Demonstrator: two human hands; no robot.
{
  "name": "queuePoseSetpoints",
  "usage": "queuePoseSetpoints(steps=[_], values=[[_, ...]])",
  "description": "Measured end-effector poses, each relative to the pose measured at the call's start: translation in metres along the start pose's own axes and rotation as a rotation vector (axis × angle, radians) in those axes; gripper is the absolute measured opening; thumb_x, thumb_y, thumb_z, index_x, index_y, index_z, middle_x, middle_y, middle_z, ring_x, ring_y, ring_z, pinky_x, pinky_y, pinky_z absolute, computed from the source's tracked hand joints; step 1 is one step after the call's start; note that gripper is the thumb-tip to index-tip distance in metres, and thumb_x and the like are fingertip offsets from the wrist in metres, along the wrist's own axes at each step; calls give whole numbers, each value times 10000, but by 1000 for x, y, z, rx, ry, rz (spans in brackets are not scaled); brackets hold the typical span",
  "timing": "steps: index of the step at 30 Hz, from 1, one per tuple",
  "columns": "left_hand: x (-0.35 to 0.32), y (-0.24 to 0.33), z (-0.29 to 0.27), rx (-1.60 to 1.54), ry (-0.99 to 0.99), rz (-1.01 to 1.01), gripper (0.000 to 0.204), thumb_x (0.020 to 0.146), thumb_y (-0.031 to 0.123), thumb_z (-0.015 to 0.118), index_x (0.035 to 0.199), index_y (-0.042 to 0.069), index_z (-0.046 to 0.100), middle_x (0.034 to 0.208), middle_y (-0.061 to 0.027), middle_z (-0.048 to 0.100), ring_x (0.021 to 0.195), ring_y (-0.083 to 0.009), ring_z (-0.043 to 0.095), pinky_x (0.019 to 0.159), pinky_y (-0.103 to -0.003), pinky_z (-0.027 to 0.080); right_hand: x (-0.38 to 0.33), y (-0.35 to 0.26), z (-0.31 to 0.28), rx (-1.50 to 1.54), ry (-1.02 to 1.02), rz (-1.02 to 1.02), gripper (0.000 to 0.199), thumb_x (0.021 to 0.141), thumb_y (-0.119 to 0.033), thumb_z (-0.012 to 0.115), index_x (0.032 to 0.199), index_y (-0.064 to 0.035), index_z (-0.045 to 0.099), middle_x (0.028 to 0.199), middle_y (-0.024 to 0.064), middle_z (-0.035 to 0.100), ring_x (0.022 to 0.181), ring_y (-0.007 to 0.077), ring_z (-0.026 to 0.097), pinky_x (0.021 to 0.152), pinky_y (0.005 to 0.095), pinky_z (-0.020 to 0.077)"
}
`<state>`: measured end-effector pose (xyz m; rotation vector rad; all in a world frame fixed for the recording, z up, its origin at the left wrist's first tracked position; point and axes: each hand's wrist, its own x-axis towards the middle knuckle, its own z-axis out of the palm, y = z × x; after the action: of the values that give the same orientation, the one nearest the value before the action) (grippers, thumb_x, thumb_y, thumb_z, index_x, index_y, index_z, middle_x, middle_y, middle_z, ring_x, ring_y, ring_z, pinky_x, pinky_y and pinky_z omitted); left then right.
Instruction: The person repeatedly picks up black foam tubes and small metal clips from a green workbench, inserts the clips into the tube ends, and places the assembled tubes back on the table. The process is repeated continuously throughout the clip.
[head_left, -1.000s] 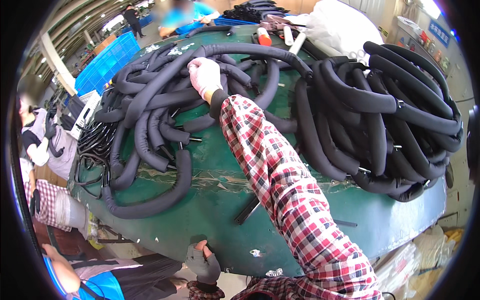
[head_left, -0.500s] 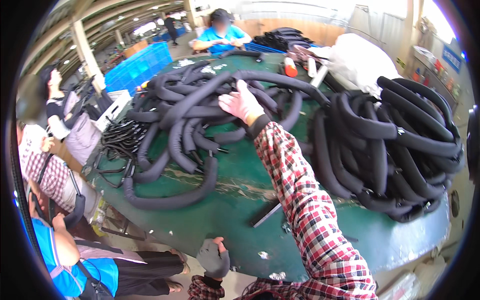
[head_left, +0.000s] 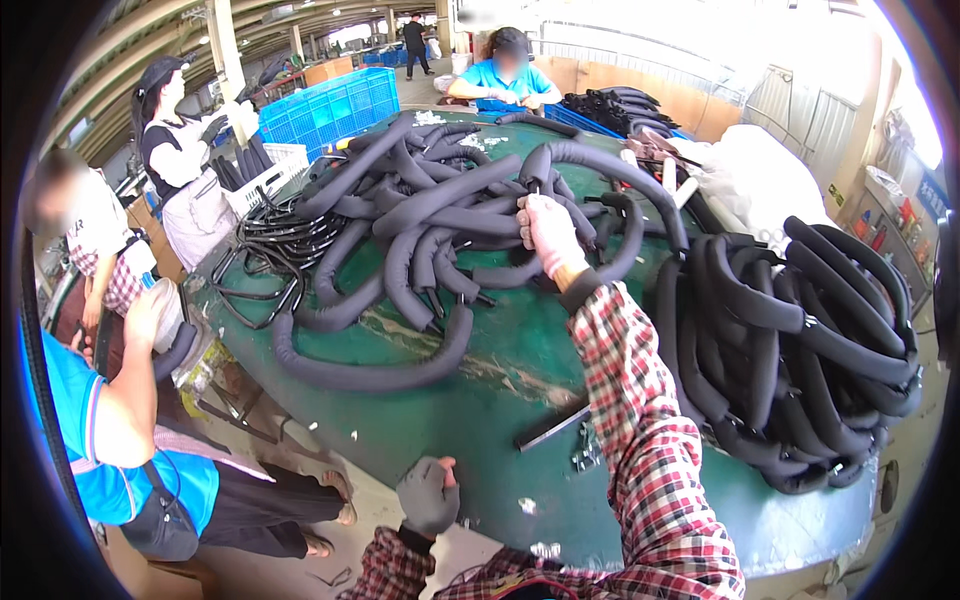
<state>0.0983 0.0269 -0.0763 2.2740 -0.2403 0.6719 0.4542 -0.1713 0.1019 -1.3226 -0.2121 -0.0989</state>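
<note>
My right hand, in a pale glove, reaches over the table and grips the end of a curved black foam-covered tube. The tube arches up and to the right from my fingers. Beneath and left of that hand lies a tangled heap of similar foam-covered tubes, some with thin dark ends sticking out. My left hand, in a grey glove with a bare thumb tip, is closed by the table's near edge, with nothing visible in it. One bent tube rests at the heap's near side.
A big bundle of foam-covered tubes sits on the right of the green table. Thin black tubes lie at left. A dark bar and small metal parts are nearby. Co-workers are at left and across the table; a blue crate stands behind.
My right hand has closed on a tube's end and lifted it slightly; before, its fingers were spread over the heap. The view has shifted left. The co-worker at left has raised an arm.
</note>
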Motion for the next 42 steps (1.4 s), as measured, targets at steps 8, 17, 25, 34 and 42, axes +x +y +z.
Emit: queuePoseSetpoints(steps=[8, 17, 25, 34, 42], values=[[-3, 0, -12, -123, 21, -227, 455, 873, 58, 654, 1318, 95, 569, 1028, -96, 626, 760, -261, 614, 687, -401, 512, -253, -155, 0, -33, -352, -196, 340, 1067, -321, 519, 1210, -17, 578, 733, -47, 495, 581, 42, 383, 536, 208, 305], [-32, 112, -234, 163, 921, 961, 740, 847, 287, 783, 1425, 13, 411, 1375, -204, 488, 1166, -418, 526, 951, -554, 451, -455, -178, -27, -58, -819, 34, 605, 971, -383, 664, 1324, 97, 559, 781, 61, 616, 600, 113, 493, 574, 273, 426], [-142, 112, -224, 276, -111, 245, 845, 641, 38, 785, 1420, 12, 459, 1091, -206, 621, 881, -397, 639, 750, -476, 505, -481, -31, 22, 132, -859, 517, 379, 1075, -362, 519, 1149, -21, 666, 705, -59, 490, 601, 32, 377, 542, 217, 328], [-185, 33, -140, 260, -121, 381, 703, 679, -11, 742, 1336, -1, 493, 1057, -213, 643, 888, -405, 645, 782, -482, 508, -512, 39, 42, -595, -370, 111, 487, 1030, -462, 480, 807, -71, 666, 697, 178, 612, 685, 408, 588, 654, 453, 477], [-133, 66, -93, -249, -698, -68, 716, 763, 192, 838, 1369, 30, 494, 1007, -191, 674, 877, -389, 681, 771, -438, 546, -502, 53, 26, -826, -445, -45, 391, 1007, -454, 546, 896, -104, 681, 696, 136, 626, 669, 376, 633, 608, 457, 506]])
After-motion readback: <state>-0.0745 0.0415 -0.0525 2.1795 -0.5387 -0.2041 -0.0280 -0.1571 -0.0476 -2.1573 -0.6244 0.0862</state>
